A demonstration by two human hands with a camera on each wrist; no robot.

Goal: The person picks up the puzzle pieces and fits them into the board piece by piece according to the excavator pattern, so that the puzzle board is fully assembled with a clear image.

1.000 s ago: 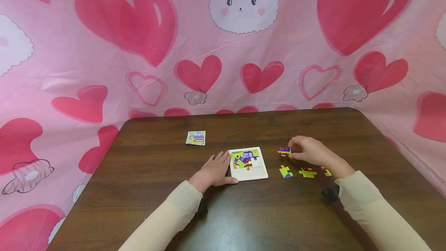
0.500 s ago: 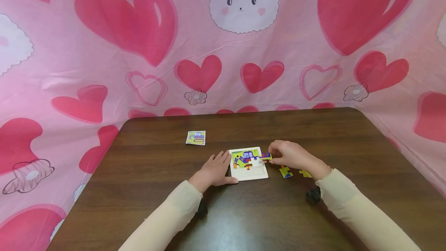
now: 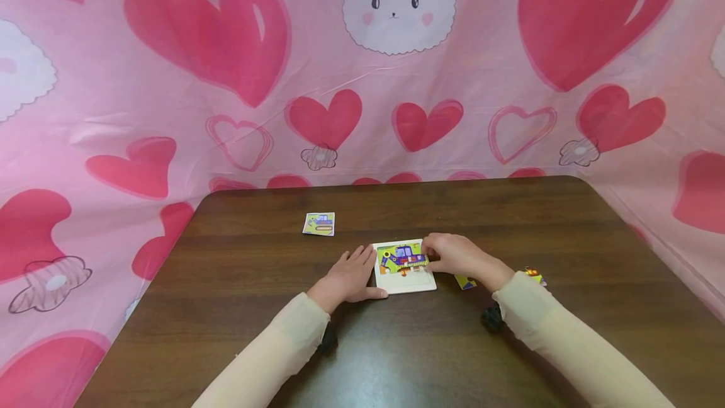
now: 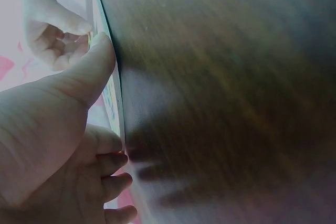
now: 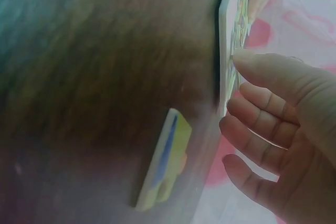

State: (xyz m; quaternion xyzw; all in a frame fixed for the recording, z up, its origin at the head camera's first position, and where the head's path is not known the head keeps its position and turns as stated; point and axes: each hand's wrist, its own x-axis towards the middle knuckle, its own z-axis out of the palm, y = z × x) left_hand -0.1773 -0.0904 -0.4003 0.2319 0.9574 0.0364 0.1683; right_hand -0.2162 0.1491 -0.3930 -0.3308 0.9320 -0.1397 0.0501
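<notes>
A white puzzle tray (image 3: 404,283) lies on the table with a partly assembled digger picture in its upper part; its lower strip is bare white. My left hand (image 3: 352,277) rests along the tray's left side, fingers extended and thumb at the near left corner. With thumb and fingers, my right hand (image 3: 457,255) pinches a purple puzzle piece (image 3: 418,261) with a yellow-black striped edge, at the right part of the picture. The fingertips partly cover this piece. In the right wrist view, the right thumb (image 5: 249,59) is right at the tray's edge.
A loose yellow-green puzzle piece with a blue corner (image 5: 167,163) lies right of the tray, partly under the right hand in the head view. Farther right, another piece (image 3: 533,276) shows past the sleeve. A small picture card (image 3: 319,223) lies at the back left.
My right hand has carried the purple piece left from beside the tray and into it, against the assembled picture. My left hand has stayed at the tray's left side.
</notes>
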